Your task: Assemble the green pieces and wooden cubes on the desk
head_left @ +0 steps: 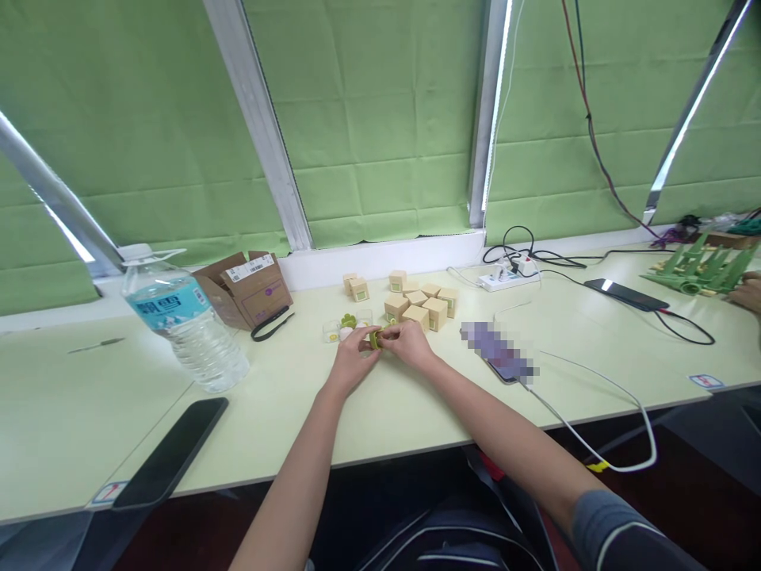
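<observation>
Evidently a small green piece point(376, 339) is being pinched between both hands, left hand point(352, 354) and right hand point(409, 342), just above the worktop point(416, 396); it is best being kept low and steadied near the cardboard boxes point(423, 305).

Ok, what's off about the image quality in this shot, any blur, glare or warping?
Head view: the window frames splay outward, wide-angle warping; the phone by the right hand is pixelated; another phone shows glare; lighting is soft and even.

small green toy piece point(376, 339), pinched between fingertips
</observation>
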{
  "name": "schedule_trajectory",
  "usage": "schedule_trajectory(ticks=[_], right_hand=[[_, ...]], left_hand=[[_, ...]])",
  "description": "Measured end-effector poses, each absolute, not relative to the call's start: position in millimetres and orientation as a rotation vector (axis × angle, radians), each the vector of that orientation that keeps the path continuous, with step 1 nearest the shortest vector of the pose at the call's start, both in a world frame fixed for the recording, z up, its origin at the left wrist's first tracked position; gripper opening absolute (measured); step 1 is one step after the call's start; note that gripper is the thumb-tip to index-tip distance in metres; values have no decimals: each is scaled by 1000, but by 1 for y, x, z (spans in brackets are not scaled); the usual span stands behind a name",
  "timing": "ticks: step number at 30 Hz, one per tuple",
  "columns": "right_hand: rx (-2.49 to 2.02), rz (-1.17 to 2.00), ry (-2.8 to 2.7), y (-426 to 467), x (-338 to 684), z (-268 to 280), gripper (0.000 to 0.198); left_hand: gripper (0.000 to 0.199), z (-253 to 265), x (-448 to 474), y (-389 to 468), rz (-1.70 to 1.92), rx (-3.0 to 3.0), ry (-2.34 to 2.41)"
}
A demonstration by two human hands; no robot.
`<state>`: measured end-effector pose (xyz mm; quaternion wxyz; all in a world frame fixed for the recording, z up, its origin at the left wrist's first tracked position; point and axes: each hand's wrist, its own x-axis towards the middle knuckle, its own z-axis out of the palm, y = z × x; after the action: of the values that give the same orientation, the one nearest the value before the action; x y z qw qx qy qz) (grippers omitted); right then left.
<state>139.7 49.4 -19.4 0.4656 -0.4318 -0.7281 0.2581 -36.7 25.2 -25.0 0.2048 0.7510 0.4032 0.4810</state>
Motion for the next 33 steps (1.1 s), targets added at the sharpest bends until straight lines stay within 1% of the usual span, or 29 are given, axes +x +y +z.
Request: schedule_trajectory(ticks=[5,16,23,29,31,33], right_hand=[[-1039,717,-1763,53,141,-22,11],[-989,707,-1760,56,139,-25,10],[-931,665,-1768,50,138,-20,19],[-1009,625,-1665,50,137,-16,23],[-1012,645,-1644,49,137,-15,28],[-1009,730,-1619,47,136,-15,32]], left_hand=[[42,-24,-35,25,1330,2081,1127],[42,-26,-35,28,1367,2075,1164],[40,-23,-33,26,1403,2094,1236],[43,-21,-36,26,1451,2003,1356],[44,-20,-36,26,1478,1976,1382],[44,-19,-35,26,1495,1963,1387]])
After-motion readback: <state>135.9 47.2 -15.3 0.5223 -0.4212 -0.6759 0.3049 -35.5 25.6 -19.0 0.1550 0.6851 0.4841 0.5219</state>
